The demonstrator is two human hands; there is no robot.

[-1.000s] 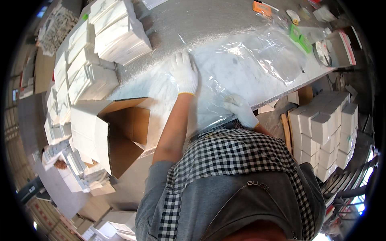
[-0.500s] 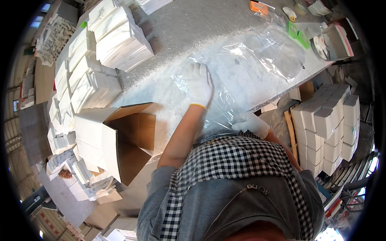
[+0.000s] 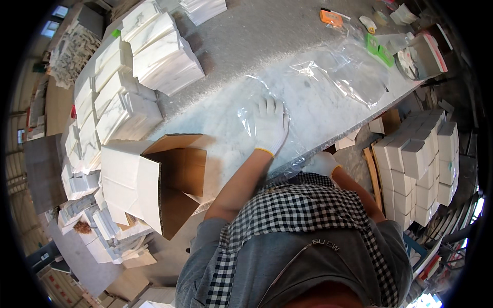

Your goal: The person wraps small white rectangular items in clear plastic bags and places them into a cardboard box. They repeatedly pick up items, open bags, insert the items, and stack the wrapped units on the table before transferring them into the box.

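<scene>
My left hand (image 3: 270, 126), in a white knit glove, lies flat on a thin clear plastic bag (image 3: 245, 119), fingers stretched out. The bag is spread over a pale marble slab (image 3: 205, 126) and runs toward the slab's near edge. There my right hand (image 3: 321, 164), gloved too, is closed at the gathered plastic, close to my checked apron; its fingertips are partly hidden. On the left, an open cardboard box (image 3: 134, 177), white outside and brown inside, lies with its mouth facing my left forearm.
Stacks of white marble tiles (image 3: 167, 64) stand at the left and back. More clear plastic (image 3: 354, 77) lies at right, near green holders (image 3: 379, 50), an orange box (image 3: 331, 18) and an open carton (image 3: 430, 56). White boxes (image 3: 418, 159) are piled beyond the slab's right edge.
My left hand has slid nearer to me across the plastic, its fingers slightly more apart. The right hand has dropped a little toward my apron; the plastic between them is less stretched. The view has shifted slightly.
</scene>
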